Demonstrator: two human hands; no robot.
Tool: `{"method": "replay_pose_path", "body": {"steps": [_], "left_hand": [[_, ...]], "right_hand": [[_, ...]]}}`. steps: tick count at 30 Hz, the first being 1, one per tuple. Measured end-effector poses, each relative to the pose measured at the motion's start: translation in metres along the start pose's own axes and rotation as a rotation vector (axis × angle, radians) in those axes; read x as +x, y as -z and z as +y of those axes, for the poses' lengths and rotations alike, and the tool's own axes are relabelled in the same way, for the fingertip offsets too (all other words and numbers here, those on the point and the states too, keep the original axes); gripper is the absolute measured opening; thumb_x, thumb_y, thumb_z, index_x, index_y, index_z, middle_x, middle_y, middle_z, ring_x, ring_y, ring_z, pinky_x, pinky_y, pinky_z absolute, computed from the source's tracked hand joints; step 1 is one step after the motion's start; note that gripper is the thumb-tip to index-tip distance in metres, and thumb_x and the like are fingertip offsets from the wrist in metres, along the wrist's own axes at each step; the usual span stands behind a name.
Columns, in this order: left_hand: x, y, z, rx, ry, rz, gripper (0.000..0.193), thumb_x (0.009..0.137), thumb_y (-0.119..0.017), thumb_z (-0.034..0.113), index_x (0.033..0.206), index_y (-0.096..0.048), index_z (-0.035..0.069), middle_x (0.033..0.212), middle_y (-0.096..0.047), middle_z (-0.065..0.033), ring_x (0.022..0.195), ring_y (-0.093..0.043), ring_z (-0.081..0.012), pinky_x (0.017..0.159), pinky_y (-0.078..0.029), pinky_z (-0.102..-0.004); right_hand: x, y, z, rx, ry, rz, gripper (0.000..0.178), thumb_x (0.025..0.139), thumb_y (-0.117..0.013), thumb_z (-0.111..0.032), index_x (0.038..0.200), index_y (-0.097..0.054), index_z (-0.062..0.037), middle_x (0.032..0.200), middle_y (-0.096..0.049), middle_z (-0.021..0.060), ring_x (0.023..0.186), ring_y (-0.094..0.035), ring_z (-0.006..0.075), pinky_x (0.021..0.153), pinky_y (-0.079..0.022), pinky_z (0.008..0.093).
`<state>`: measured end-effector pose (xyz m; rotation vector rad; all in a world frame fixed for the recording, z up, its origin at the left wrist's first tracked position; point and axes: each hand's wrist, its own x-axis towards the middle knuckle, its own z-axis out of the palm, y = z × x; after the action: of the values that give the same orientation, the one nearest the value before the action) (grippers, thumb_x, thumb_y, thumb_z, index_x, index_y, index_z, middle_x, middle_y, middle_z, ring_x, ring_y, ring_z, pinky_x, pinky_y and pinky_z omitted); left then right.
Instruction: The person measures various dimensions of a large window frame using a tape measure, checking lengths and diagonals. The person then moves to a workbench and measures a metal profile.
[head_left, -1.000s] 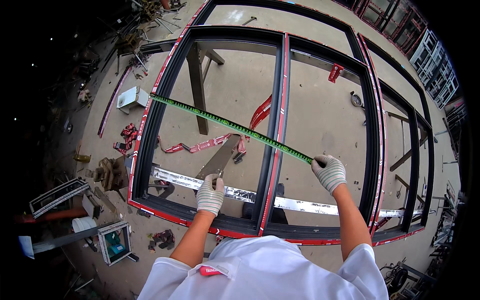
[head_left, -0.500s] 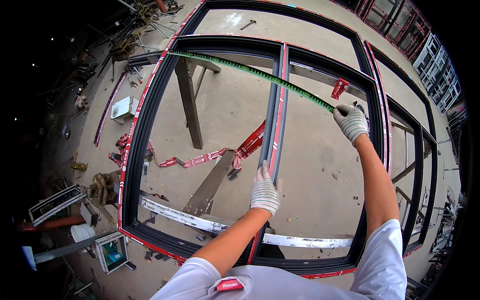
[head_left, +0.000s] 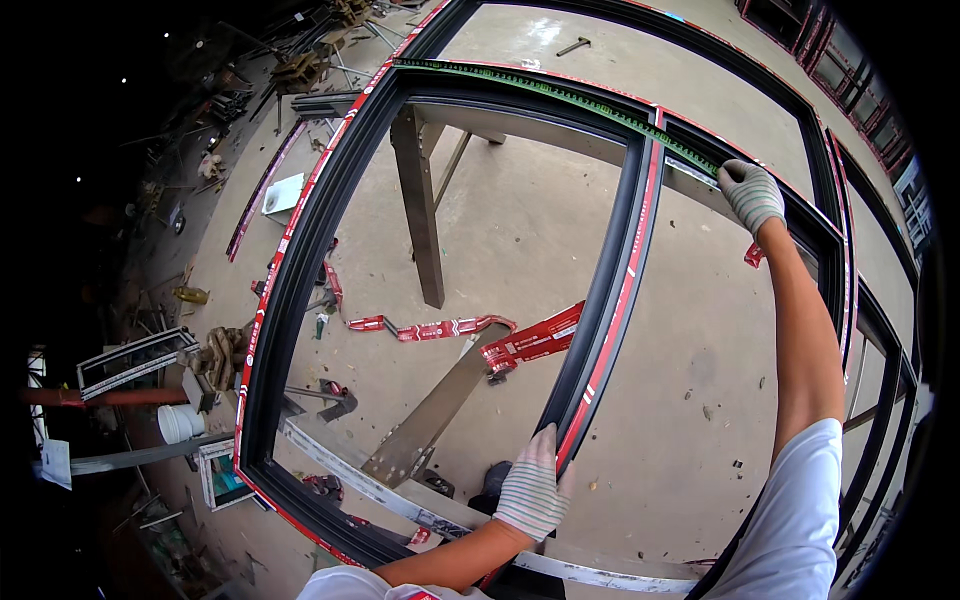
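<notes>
A large dark window frame with red protective tape along its edges lies before me on supports. A green tape measure is stretched from the frame's far left corner along its upper crossbar, over the middle bar. My right hand, in a striped white knit glove, is closed on the right end of the tape measure; its case is hidden in the fist. Lower down, my gloved left hand is wrapped over the near part of the middle bar, fingers on one side and thumb on the other.
Beneath the frame are a grey metal support, a white-painted rail and crumpled red tape. A hammer lies on the floor beyond. Scrap, a white bucket and small frames stand left; another dark frame stands right.
My right hand has moved away from me, bringing the tape measure from a slant up against the upper crossbar. My left hand has slid nearer along the middle bar. The view has shifted.
</notes>
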<state>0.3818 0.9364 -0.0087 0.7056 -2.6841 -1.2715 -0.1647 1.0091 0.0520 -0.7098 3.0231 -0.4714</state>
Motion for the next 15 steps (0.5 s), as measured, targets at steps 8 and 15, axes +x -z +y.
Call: {"method": "replay_pose_path", "body": {"steps": [8,15], "left_hand": [[0.007,0.006,0.007,-0.007,-0.035,0.031,0.069,0.091,-0.073,0.008,0.145,-0.037,-0.014,0.135,-0.054,-0.0378,0.119,-0.058,-0.0539,0.105,-0.05,-0.0548],[0.007,0.004,0.005,-0.018,-0.024,0.021,0.07,0.09,-0.073,0.008,0.146,-0.037,-0.014,0.135,-0.055,-0.0375,0.119,-0.058,-0.0538,0.105,-0.049,-0.0561]], "right_hand": [[0.05,-0.024,-0.015,0.006,-0.026,0.032,0.035,0.097,-0.063,-0.039,0.116,-0.08,-0.0157,0.107,-0.078,0.0172,0.1,-0.075,0.0363,0.093,-0.056,0.0439],[0.062,-0.025,-0.03,-0.026,-0.008,0.04,0.039,0.097,-0.061,-0.04,0.121,-0.079,-0.0148,0.115,-0.077,0.0187,0.109,-0.073,0.0385,0.098,-0.055,0.0451]]}}
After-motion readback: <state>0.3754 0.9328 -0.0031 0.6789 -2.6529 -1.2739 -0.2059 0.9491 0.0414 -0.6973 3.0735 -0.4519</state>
